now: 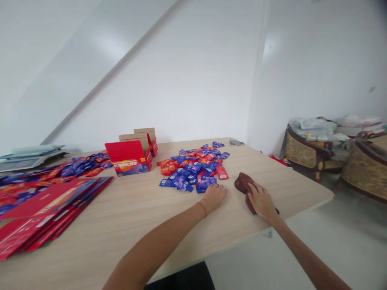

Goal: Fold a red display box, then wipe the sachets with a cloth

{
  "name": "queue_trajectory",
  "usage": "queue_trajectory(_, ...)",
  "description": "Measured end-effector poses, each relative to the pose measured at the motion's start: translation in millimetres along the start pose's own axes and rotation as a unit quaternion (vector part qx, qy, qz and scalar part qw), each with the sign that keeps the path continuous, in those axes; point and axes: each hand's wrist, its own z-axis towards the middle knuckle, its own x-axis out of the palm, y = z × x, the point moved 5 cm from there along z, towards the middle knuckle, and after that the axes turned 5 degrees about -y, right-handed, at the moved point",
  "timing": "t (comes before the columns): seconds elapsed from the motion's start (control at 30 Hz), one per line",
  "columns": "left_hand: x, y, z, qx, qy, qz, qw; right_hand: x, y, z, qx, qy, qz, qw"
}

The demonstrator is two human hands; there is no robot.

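Note:
My left hand (pixel 214 197) rests on the table with its fingers slightly apart, at the near edge of a loose pile of blue and red sachets (pixel 189 167). Nothing shows in it, though its fingertips lie close to a blue sachet (pixel 205 183). To the right, my right hand (pixel 262 201) is on a crumpled dark brown cloth (pixel 243 182), with thumb and fingers around a fold of it. Part of the cloth is hidden beneath the palm.
Red boxes with raised flaps (pixel 130 159) stand behind on the left. Flat red cartons (pixel 51 205) are stacked at the near left, beside more sachets (pixel 75 166). A grey crumpled item (pixel 236 142) lies at the table's far corner. Loaded armchairs (pixel 305 149) stand beyond the right edge.

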Motion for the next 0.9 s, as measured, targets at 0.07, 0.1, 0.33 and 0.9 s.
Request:
queue_trajectory(0.07, 15.3, 4, 32, -0.020, 0.000, 0.009, 1.000, -1, 0, 1, 0.000, -0.001, 0.002, 1.000)
queue_trajectory(0.1, 21.3, 8, 46, -0.035, -0.002, 0.015, 0.999, -2, 0, 1, -0.001, -0.001, 0.002, 1.000)
queue_trajectory(0.33, 50.5, 43, 104, -0.148, -0.008, 0.037, 0.988, -4, 1, 3, 0.000, 0.009, 0.007, 1.000)
queue_trajectory(0.9, 82.9, 45, 126, -0.036, 0.013, 0.058, 0.998, -6, 2, 2, 0.012, 0.023, -0.004, 1.000)
